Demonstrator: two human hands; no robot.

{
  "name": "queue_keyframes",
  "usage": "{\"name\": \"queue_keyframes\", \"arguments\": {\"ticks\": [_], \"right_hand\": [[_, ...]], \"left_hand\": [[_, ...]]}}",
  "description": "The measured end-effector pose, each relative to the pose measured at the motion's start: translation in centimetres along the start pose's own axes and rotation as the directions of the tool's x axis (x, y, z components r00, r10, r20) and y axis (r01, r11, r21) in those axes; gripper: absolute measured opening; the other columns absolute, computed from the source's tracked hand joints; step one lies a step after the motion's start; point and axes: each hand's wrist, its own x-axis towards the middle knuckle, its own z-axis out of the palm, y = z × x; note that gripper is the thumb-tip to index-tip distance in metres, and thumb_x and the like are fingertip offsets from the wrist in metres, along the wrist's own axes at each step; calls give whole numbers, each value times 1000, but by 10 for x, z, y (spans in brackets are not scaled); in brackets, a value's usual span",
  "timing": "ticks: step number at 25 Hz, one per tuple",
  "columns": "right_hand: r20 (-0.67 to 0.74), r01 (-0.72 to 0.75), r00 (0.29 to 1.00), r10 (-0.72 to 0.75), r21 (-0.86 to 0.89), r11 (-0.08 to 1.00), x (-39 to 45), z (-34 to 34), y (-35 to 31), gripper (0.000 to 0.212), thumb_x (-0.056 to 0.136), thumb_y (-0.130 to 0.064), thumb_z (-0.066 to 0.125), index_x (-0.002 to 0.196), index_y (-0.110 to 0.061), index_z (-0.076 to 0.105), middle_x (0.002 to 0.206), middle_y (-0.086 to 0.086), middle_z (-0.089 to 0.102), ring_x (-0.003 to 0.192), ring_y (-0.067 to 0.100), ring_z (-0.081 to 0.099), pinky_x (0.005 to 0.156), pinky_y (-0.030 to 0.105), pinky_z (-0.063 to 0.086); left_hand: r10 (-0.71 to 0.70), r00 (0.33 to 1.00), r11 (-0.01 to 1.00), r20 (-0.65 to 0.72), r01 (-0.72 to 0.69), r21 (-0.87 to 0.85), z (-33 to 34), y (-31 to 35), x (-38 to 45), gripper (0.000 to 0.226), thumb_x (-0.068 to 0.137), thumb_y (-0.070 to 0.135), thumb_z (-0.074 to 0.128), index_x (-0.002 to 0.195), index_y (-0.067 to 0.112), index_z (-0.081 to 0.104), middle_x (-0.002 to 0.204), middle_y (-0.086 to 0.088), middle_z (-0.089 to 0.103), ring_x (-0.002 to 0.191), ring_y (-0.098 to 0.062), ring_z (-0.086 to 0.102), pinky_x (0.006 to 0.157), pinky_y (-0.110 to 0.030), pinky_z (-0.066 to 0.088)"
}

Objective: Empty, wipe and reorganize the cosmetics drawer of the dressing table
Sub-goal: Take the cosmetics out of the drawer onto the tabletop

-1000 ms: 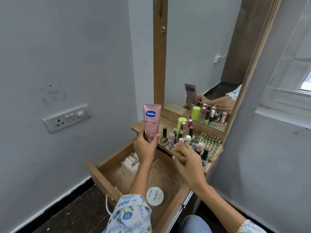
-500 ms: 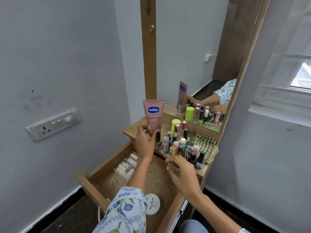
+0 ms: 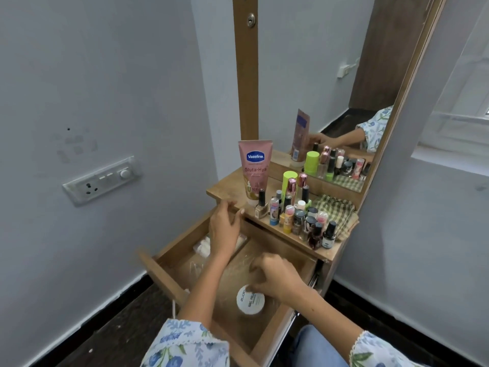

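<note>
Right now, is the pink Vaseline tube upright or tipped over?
Upright. The tube stands cap-down on the tabletop beside the small bottles, label readable, and neither hand touches it.

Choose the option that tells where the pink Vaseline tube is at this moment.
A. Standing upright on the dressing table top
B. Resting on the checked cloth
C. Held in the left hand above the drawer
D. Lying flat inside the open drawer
A: the Vaseline tube stands cap-down on the dressing table top, with the left hand apart from it over the open drawer.
</note>
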Motion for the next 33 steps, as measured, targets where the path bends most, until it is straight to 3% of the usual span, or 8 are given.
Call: {"name": "queue_keyframes", "arguments": {"ticks": [2,5,9,13,18,23,28,33], "right_hand": [[157,9,987,22,-198,980,3,12,-12,57,68,-46,79,113,-13,62,110,5,63,98,25,62,76,32,48],[202,32,979,42,-348,937,6,30,-22,60,67,-45,81,110,-9,58,108,11,63,97,29,63,74,33,47],[115,-10,992,45,-295,955,9,40,-23,51,73,-38,76,110,-11,54,112,11,61,100,29,61,72,31,44],[-56,-81,996,73,-149,985,3,40,-13,56,78,-41,68,123,-16,49,121,5,56,104,26,59,73,28,42],[-181,-125,975,127,24,992,-1,42,-6,53,74,-43,66,120,-20,52,124,-1,56,104,22,60,70,27,41],[-195,-127,972,131,34,991,-3,46,-5,52,74,-44,66,119,-20,54,118,-1,58,99,23,62,67,26,40],[-198,-135,970,141,42,990,-3,48,-5,52,74,-43,67,118,-19,54,117,1,58,98,24,63,68,28,44],[-268,-154,947,176,101,983,-4,48,-4,51,72,-44,66,116,-20,56,120,0,58,96,24,63,68,28,45]], "left_hand": [[31,993,995,116,-42,94,-21,-16,-13,30,89,20,63,117,18,55,113,2,65,104,-15,61,88,-33,51],[-44,966,940,253,-46,338,-46,-40,-20,35,87,18,65,122,18,57,119,-3,64,111,-21,59,87,-33,47],[-288,871,804,398,-6,595,-47,-52,-19,28,86,29,67,111,17,64,112,-8,67,104,-24,62,82,-35,51],[-409,803,657,433,-71,751,-35,-62,-18,45,89,42,58,127,18,53,133,-11,52,120,-27,49,99,-40,42],[-425,793,704,437,-14,710,-34,-64,-20,78,73,53,73,137,19,43,138,-13,42,125,-32,39,103,-42,37],[-438,803,696,405,17,718,-30,-64,-24,96,65,63,73,141,22,32,131,-16,41,118,-33,43,99,-42,36],[-401,841,654,362,-14,757,-24,-62,-23,87,71,66,64,140,21,35,126,-18,47,115,-34,45,96,-43,35],[-277,927,785,252,67,616,-46,-45,-31,81,66,66,69,128,17,52,121,-15,54,112,-31,46,88,-35,39]]}}
